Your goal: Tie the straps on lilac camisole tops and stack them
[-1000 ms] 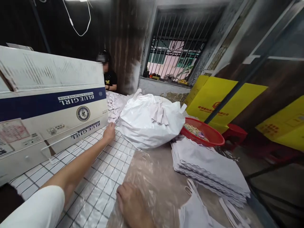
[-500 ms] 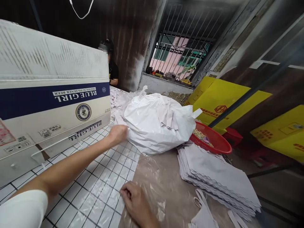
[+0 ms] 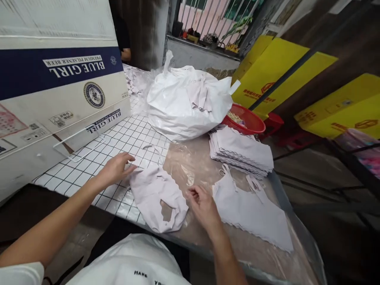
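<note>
A pale lilac-grey strappy top [image 3: 157, 194] lies rumpled in front of me, with a scalloped edge, a thin strap loop and an opening that shows the table. My left hand [image 3: 117, 169] hovers at its upper left corner, thumb and fingers apart, holding nothing. My right hand [image 3: 204, 206] is beside its right edge, fingers curled with the tips drawn together; whether they pinch anything is hidden. To the right of that hand, a similar top [image 3: 249, 209] lies flat with its straps pointing away from me. Behind it is a stack of matching folded pieces [image 3: 240, 150].
A bulging white plastic bag [image 3: 178, 107] sits at the back of the table, a cloth piece on it. A large beer carton [image 3: 68, 91] stands on the left. A red basket [image 3: 252, 122] is behind the stack. Plastic sheeting [image 3: 190, 158] covers part of the checked tabletop [image 3: 86, 178].
My left hand has come back from beside the white bag, and a top now lies between my hands. My right hand has shifted right. The view has tilted down.
</note>
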{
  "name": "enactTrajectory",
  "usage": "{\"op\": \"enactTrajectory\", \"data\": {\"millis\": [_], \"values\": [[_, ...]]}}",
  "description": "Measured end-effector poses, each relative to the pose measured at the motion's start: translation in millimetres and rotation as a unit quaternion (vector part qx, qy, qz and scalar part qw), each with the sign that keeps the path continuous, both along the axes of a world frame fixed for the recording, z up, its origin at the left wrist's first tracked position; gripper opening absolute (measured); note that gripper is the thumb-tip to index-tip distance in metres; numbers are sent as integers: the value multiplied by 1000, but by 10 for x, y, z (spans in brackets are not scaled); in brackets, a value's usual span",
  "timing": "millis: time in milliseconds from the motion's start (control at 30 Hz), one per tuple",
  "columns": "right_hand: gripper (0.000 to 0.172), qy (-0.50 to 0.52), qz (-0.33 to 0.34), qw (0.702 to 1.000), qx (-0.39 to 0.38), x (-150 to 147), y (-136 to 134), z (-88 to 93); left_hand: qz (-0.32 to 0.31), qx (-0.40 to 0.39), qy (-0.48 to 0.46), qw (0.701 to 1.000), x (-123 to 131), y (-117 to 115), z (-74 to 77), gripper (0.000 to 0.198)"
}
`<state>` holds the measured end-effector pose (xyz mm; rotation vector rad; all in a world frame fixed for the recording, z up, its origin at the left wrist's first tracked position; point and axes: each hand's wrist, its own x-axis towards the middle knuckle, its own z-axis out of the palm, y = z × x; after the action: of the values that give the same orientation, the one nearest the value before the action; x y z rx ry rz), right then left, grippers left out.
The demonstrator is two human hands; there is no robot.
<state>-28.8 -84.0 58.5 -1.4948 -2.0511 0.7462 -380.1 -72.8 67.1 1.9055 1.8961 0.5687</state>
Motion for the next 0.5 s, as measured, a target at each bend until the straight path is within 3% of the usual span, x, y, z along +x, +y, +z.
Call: {"op": "enactTrajectory", "data": {"millis": [67,167,300,367,500], "values": [[15,-13,34,999,10,-34,-269,-56,-73,56,-14,996,109,-118,-62,32],[13,-33,98,994,20,-48,-500,-92,-230,89,2,969,359,-172,-62,30],[38,-117,165,979,20,-54,-526,-67,-431,40,9,901,724,-77,-83,30],[41,-164,191,968,10,-67,-492,-61,-481,15,28,876,855,-51,-131,29],[8,-156,226,961,-6,-53,-424,-57,-485,-19,25,874,896,-70,-135,8]]}}
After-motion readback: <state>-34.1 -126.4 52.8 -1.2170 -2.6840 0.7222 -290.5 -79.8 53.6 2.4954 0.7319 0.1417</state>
